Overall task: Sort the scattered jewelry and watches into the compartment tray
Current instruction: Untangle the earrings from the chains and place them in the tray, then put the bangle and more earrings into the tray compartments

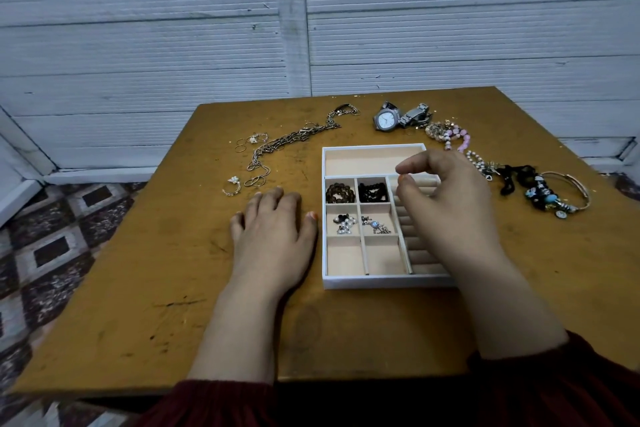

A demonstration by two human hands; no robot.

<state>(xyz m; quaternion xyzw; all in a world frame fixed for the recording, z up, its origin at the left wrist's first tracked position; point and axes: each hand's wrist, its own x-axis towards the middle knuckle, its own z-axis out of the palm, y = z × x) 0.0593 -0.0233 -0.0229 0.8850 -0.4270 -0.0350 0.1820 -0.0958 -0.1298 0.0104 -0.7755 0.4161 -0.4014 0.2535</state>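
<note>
Compartment tray (372, 282), left hand (273, 232) flat beside it, fingers straight; right hand (446, 204) above, curled, grip unclear

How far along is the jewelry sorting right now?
Four compartments of the tray already hold bead bracelets and earrings. The right hand hovers pinched over the ring rolls; whether it holds anything is unclear. The left hand rests on the table. Watches, chain necklaces, loose rings and charm bracelets still lie outside.

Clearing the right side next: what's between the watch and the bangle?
Head view: between the watch and the bangle lie a pink bead bracelet, a pearly strand and a black cord.
</note>
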